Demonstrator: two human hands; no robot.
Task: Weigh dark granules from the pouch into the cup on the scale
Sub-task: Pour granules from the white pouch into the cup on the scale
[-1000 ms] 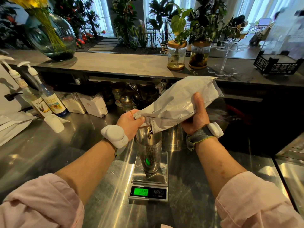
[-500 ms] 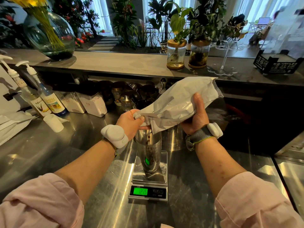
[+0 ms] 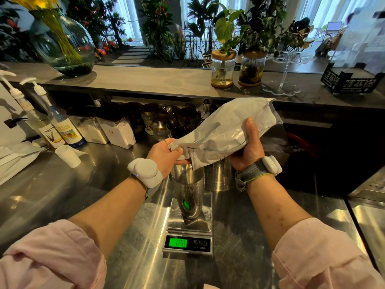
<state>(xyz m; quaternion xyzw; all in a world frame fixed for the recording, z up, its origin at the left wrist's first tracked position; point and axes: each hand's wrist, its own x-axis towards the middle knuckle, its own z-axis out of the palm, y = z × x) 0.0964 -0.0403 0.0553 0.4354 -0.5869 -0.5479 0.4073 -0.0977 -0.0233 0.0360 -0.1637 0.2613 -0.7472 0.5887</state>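
Observation:
A grey-white pouch (image 3: 225, 130) is tilted with its open mouth down over a tall steel cup (image 3: 188, 197). The cup stands on a small scale (image 3: 188, 244) whose green display reads about 128.5. Dark granules show inside the cup's lower part. My left hand (image 3: 164, 154) pinches the pouch's mouth corner just above the cup rim. My right hand (image 3: 249, 147) grips the pouch body from below, holding its closed end raised to the right.
Two syrup pump bottles (image 3: 62, 126), a small white cup (image 3: 68, 156) and white canisters (image 3: 116, 130) stand at the left on the steel counter (image 3: 62, 195). A second steel cup (image 3: 218, 174) sits behind the scale. Jars with plants (image 3: 223, 68) stand on the upper ledge.
The scale reading has risen as granules went from the pouch into the cup. Both hands and the pouch have stayed in almost the same place.

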